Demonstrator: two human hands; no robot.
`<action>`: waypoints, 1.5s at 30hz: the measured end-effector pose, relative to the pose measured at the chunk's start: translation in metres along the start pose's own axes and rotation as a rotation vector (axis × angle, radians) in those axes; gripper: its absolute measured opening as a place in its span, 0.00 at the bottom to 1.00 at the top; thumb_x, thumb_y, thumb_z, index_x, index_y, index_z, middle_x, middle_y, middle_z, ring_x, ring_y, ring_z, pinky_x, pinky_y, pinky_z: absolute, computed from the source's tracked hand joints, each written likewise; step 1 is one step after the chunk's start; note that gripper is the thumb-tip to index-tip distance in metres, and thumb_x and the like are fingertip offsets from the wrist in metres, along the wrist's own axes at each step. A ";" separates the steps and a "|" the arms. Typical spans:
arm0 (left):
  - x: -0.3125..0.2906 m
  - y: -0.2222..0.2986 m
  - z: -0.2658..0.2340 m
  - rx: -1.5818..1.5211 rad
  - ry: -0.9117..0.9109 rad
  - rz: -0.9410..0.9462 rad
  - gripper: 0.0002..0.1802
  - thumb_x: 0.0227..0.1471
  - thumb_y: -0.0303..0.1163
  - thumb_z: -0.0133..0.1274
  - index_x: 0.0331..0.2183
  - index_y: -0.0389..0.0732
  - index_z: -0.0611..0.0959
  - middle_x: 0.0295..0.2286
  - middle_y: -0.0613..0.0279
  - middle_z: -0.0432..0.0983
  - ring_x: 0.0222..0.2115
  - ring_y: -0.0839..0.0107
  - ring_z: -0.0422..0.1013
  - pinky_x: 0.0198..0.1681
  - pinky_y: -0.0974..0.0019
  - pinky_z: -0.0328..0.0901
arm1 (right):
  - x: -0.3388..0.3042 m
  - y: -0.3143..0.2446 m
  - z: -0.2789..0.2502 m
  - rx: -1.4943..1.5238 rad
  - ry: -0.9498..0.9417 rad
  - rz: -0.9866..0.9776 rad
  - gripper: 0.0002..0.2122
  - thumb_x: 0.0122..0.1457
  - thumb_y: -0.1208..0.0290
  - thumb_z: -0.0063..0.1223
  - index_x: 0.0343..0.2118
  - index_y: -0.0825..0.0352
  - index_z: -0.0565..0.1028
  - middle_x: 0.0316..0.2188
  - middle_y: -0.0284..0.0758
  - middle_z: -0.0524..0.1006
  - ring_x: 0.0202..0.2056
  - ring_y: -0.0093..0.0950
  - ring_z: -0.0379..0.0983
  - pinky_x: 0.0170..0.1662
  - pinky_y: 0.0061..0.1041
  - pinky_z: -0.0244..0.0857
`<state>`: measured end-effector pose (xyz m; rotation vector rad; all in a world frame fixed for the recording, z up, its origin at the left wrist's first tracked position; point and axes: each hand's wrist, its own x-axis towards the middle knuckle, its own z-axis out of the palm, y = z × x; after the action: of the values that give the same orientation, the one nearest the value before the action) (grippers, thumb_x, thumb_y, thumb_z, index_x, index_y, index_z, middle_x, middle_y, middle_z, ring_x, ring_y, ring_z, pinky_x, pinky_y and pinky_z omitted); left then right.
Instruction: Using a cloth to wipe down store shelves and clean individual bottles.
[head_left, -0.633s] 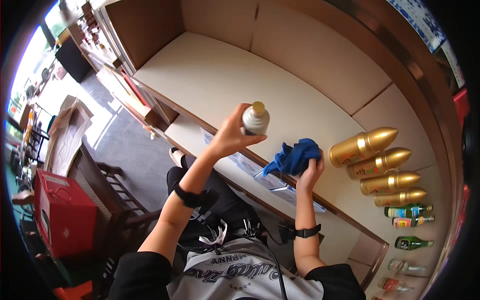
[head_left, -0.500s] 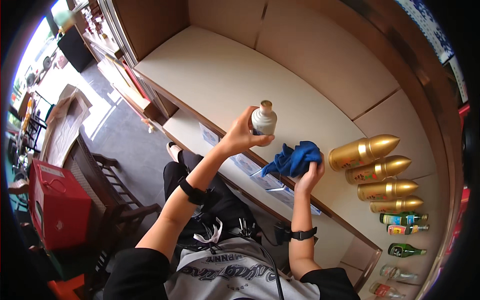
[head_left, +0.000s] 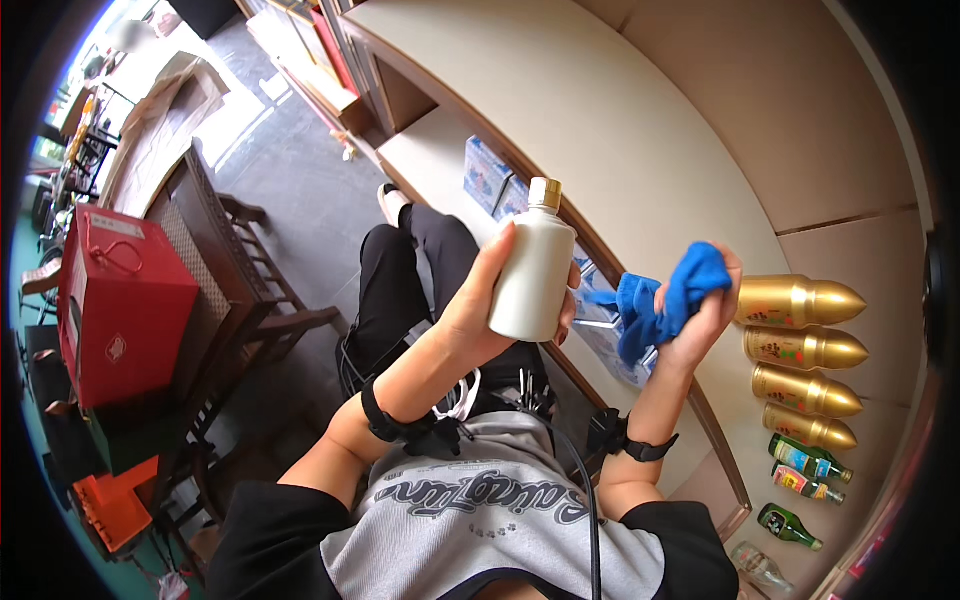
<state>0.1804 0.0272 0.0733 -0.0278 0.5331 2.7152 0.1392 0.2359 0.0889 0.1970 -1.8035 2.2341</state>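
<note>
In my left hand (head_left: pixel 488 300) is a white bottle (head_left: pixel 535 270) with a gold cap, tilted slightly, its neck uppermost in the picture. My thumb lies along one side and the fingertips show at the other. My right hand (head_left: pixel 708 305) grips a crumpled blue cloth (head_left: pixel 680 295), part of which hangs loose toward the bottle. Cloth and bottle are apart. Closest to the right hand on the shelf is a row of gold bullet-shaped bottles (head_left: pixel 805 300), getting smaller toward me.
Beyond the gold bottles stand several green glass bottles (head_left: pixel 790 525) and a clear one (head_left: pixel 760 567). The pale shelf (head_left: pixel 640 130) has a brown front edge. Blue-and-white boxes (head_left: pixel 487 172) lie on a lower shelf. At left, a red box (head_left: pixel 130 300) sits by a dark wooden chair (head_left: pixel 235 260).
My left hand has brought the bottle off the shelf area and closer to me. My right hand with the cloth has shifted right. The whole view has turned somewhat.
</note>
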 end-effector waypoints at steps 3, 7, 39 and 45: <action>-0.014 0.002 0.001 -0.030 0.047 0.052 0.34 0.54 0.60 0.32 0.48 0.41 0.66 0.28 0.55 0.70 0.20 0.65 0.70 0.19 0.62 0.68 | -0.010 -0.017 0.062 -0.529 -0.050 -0.333 0.16 0.47 0.82 0.44 0.42 0.69 0.69 0.32 0.37 0.73 0.34 0.27 0.70 0.41 0.22 0.63; -0.029 0.003 0.004 0.072 0.155 0.045 0.33 0.54 0.60 0.33 0.46 0.42 0.69 0.29 0.56 0.73 0.21 0.65 0.72 0.20 0.60 0.69 | -0.018 -0.030 0.093 -0.681 -0.407 -0.482 0.21 0.34 0.84 0.51 0.37 0.64 0.76 0.28 0.35 0.71 0.27 0.29 0.71 0.32 0.25 0.66; -0.025 0.007 -0.011 0.048 0.138 0.071 0.28 0.55 0.51 0.40 0.47 0.38 0.68 0.35 0.54 0.73 0.35 0.68 0.72 0.39 0.68 0.67 | -0.049 -0.037 0.092 -0.703 -0.761 -0.467 0.26 0.29 0.84 0.52 0.39 0.64 0.76 0.24 0.34 0.67 0.22 0.30 0.69 0.23 0.27 0.63; -0.027 0.011 -0.017 -0.070 -0.228 0.022 0.29 0.55 0.52 0.38 0.46 0.36 0.68 0.34 0.53 0.73 0.35 0.67 0.72 0.38 0.68 0.68 | -0.016 -0.037 0.109 -0.696 -0.380 -0.369 0.19 0.35 0.86 0.48 0.35 0.67 0.78 0.24 0.34 0.69 0.26 0.27 0.67 0.32 0.21 0.63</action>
<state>0.2009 0.0022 0.0640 0.2667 0.3735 2.7094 0.1585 0.1356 0.1435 0.7687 -2.3768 1.2872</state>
